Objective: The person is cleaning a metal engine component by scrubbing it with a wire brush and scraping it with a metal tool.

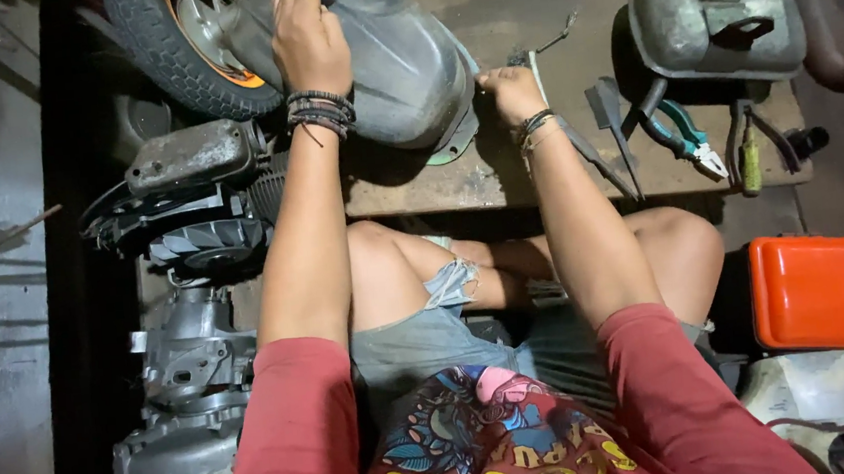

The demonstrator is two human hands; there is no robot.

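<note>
A dark grey plastic scooter cover (398,63) lies over a small wheel with a black tyre (162,52) at the top of the head view. My left hand (309,35) rests flat on the cover's upper side, fingers spread over it. My right hand (509,90) is closed at the cover's right lower edge, holding a thin tool whose shaft (591,153) runs back past my wrist. Both wrists wear bracelets. I sit on the floor with bare knees under my arms.
A scooter engine block (197,375) and cooling fan (212,243) lie at the left. On the wooden board (485,11) sit a grey metal housing (717,28), teal-handled pliers (680,136), a green-handled screwdriver (751,166) and a scraper (608,112). An orange toolbox (828,290) stands at the right.
</note>
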